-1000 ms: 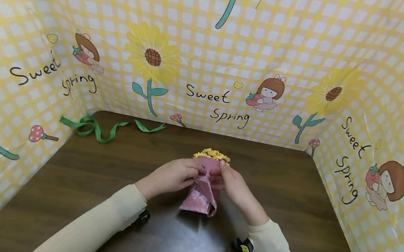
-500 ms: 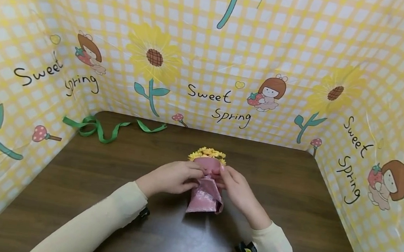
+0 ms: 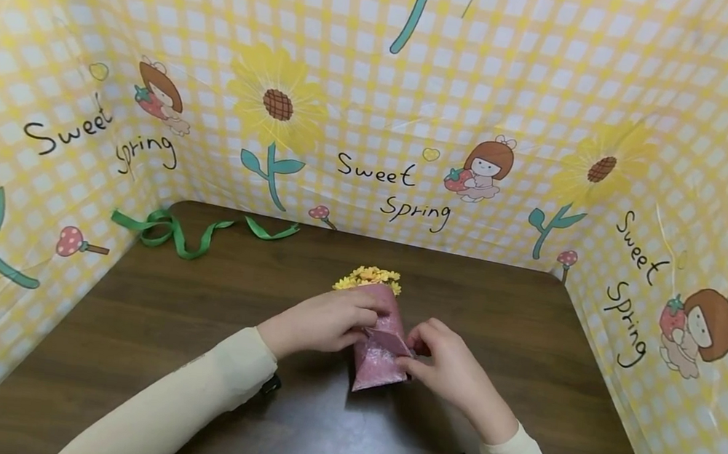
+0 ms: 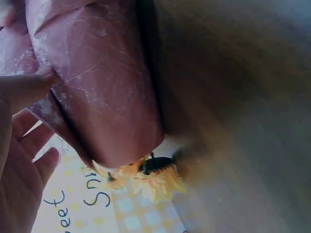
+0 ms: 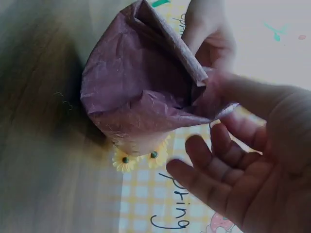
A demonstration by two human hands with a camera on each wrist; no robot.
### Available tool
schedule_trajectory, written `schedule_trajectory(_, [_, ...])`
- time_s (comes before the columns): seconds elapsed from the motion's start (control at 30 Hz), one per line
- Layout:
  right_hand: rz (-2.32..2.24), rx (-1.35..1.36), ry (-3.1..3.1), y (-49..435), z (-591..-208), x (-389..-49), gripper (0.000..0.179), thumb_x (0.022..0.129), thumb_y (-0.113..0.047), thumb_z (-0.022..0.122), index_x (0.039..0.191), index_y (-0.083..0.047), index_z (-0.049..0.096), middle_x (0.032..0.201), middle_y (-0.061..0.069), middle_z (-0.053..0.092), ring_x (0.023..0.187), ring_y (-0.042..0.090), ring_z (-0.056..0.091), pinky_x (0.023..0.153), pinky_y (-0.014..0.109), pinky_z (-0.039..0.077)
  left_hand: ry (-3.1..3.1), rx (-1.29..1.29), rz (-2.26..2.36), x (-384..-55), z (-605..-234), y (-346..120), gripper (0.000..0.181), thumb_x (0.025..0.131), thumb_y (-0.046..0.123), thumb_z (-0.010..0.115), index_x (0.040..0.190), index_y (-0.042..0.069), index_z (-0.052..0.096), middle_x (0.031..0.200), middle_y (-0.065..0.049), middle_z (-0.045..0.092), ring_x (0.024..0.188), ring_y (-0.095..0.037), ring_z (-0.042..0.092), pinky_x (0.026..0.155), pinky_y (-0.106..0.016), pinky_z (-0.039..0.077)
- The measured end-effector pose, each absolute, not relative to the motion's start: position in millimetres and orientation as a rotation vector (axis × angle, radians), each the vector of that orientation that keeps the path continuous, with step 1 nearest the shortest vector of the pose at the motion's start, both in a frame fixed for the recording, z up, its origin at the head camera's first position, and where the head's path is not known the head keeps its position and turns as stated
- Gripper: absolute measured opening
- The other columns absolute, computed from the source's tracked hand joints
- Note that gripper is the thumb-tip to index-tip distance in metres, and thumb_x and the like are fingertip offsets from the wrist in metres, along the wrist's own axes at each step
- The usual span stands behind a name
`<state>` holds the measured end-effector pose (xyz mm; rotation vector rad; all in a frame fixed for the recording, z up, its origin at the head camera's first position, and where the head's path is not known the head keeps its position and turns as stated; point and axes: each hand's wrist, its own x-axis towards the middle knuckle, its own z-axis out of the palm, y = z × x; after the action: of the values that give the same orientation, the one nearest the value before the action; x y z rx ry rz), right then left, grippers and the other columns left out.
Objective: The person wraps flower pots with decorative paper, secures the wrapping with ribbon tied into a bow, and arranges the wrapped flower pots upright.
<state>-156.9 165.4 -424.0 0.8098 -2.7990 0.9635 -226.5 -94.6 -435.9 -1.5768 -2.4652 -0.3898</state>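
A bunch of yellow flowers (image 3: 368, 278) is wrapped in pink wrapping paper (image 3: 379, 371) near the middle of the table. The blossoms point away from the person, and the stems are hidden. My left hand (image 3: 325, 322) holds the wrap from the left, its thumb (image 4: 34, 85) pressed on the overlapping paper layer with the fingers behind. On the right, my right hand (image 3: 449, 367) pinches a corner of the paper flap between thumb and finger, the other fingers spread loosely. In the right wrist view the wrap's lower end gapes, with a rolled edge (image 5: 177, 48).
A curled green ribbon (image 3: 185, 239) lies at the table's back left, a shorter green piece (image 3: 271, 231) beside it. Yellow checked cloth (image 3: 363, 95) walls in the dark wooden table (image 3: 199, 299) at the back and both sides.
My right hand has moved down and right from beside the blossoms to the lower flap of paper. The wrap has tilted, its lower end shifting right. The left hand keeps its hold.
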Motion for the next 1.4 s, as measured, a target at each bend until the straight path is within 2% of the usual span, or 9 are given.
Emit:
schedule_trajectory(0.2, [0.707,0.704,-2.809,163,-423,-144,0.031,0.081,-0.016,0.088,0.089,-0.021,0.058,0.084,-0.009,0.050,0.072,0.006,0.049,0.065,0.023,0.045,-2.546,-1.583,-0.339,-226,-435,-90,0.016,0.092,0.012,0.073,0.101,0.018,0.060,0.118,0.005,0.065,0.108,-0.010,0.060,0.095,-0.028,0.052])
schedule_trajectory(0.3, [0.607,0.750,-2.717,162,-426,-141,0.031,0.080,-0.008,0.086,0.088,-0.018,0.057,0.083,-0.010,0.048,0.070,0.005,0.047,0.062,0.022,0.045,-2.581,-1.554,-0.305,-224,-435,-88,0.022,0.094,0.014,0.072,0.114,0.020,0.064,0.123,0.005,0.064,0.112,-0.009,0.060,0.095,-0.029,0.053])
schedule_trajectory(0.47, [0.350,0.873,-2.498,163,-433,-136,0.030,0.080,0.002,0.079,0.082,-0.013,0.053,0.079,-0.005,0.046,0.066,0.009,0.044,0.055,0.024,0.044,-2.607,-1.492,-0.240,-219,-432,-83,0.046,0.096,0.010,0.065,0.140,0.026,0.064,0.136,0.008,0.065,0.123,-0.011,0.061,0.094,-0.029,0.055])
schedule_trajectory(0.73, [0.014,1.022,-2.332,165,-441,-130,0.016,0.082,0.007,0.061,0.084,-0.006,0.051,0.083,0.004,0.047,0.069,0.021,0.049,0.057,0.034,0.047,-2.600,-1.434,-0.140,-211,-427,-77,0.043,0.097,0.011,0.065,0.138,0.024,0.067,0.135,0.004,0.066,0.124,-0.013,0.061,0.095,-0.030,0.055])
schedule_trajectory(0.83, [0.015,0.969,-2.370,168,-443,-129,0.016,0.082,0.003,0.064,0.087,-0.006,0.052,0.082,0.004,0.046,0.069,0.022,0.050,0.057,0.034,0.047,-2.573,-1.469,-0.130,-211,-427,-77,0.044,0.097,0.011,0.066,0.139,0.022,0.065,0.136,0.002,0.065,0.125,-0.014,0.061,0.099,-0.029,0.053])
schedule_trajectory(1.0, [0.108,0.769,-2.528,175,-447,-129,0.035,0.075,-0.004,0.078,0.092,-0.010,0.049,0.068,-0.002,0.048,0.059,0.021,0.057,0.047,0.033,0.044,-2.581,-1.535,-0.107,-213,-429,-78,0.046,0.099,0.012,0.063,0.144,0.018,0.061,0.148,0.000,0.058,0.139,-0.015,0.051,0.112,-0.031,0.044])
schedule_trajectory(1.13, [0.190,0.728,-2.551,175,-453,-129,0.032,0.078,-0.001,0.074,0.095,-0.012,0.049,0.055,-0.007,0.045,0.047,0.016,0.053,0.041,0.032,0.039,-2.635,-1.540,-0.111,-213,-429,-80,0.046,0.100,0.012,0.061,0.145,0.017,0.059,0.151,0.001,0.055,0.145,-0.015,0.044,0.117,-0.033,0.038])
schedule_trajectory(1.27, [0.280,0.650,-2.528,173,-459,-126,0.029,0.077,0.004,0.067,0.097,-0.010,0.051,0.053,-0.007,0.045,0.043,0.015,0.047,0.040,0.031,0.034,-2.662,-1.525,-0.122,-214,-428,-81,0.045,0.100,0.013,0.061,0.145,0.017,0.060,0.151,0.001,0.055,0.146,-0.015,0.044,0.117,-0.033,0.039])
schedule_trajectory(1.4, [0.232,0.620,-2.487,172,-465,-122,0.025,0.078,0.003,0.066,0.095,-0.010,0.053,0.055,-0.004,0.049,0.045,0.018,0.050,0.039,0.031,0.035,-2.672,-1.531,-0.135,-215,-429,-80,0.046,0.099,0.013,0.062,0.145,0.017,0.059,0.152,0.001,0.054,0.145,-0.014,0.044,0.117,-0.033,0.039])
